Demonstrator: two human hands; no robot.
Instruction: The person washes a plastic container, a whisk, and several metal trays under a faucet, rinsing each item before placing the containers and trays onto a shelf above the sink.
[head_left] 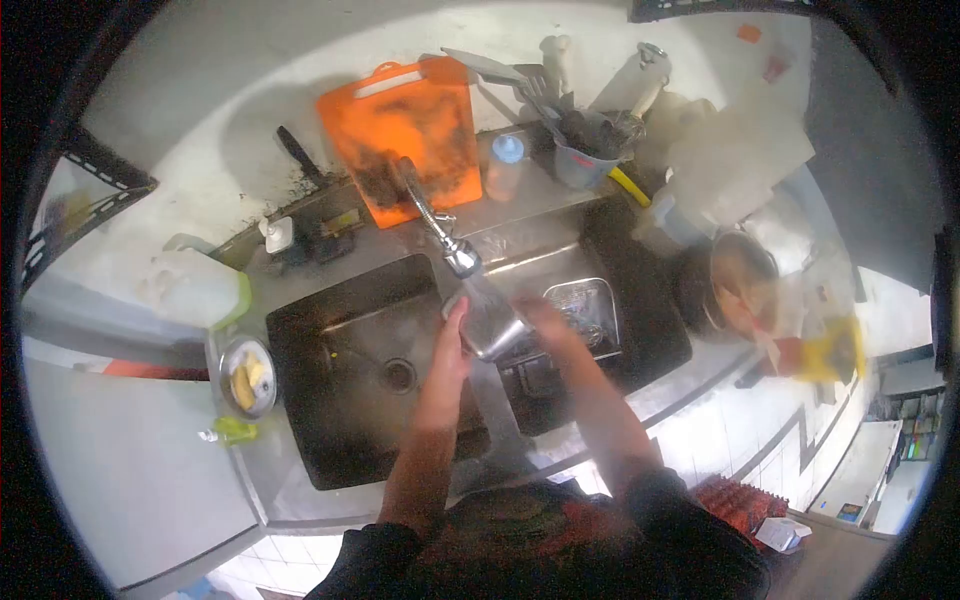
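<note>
Under the faucet (pixel 460 256), above the divider between two sink basins, a shiny metal pan (pixel 497 342) is tilted in the stream of water (pixel 485 300). My left hand (pixel 456 338) grips the pan's left side, thumb along the edge. At its right side my right hand (pixel 545 322) holds on, its fingers blurred and partly hidden. Just beyond that hand, a rectangular metal tray (pixel 606 290) with wet, shiny contents sits in the right basin (pixel 655 335).
The left basin (pixel 350 425) has a drain. Behind stand an orange cutting board (pixel 420 120), a bottle with a blue cap (pixel 506 165) and a utensil bucket (pixel 585 165). A metal bowl with yellow sponges (pixel 250 397) sits left; large pots (pixel 735 285) stand right.
</note>
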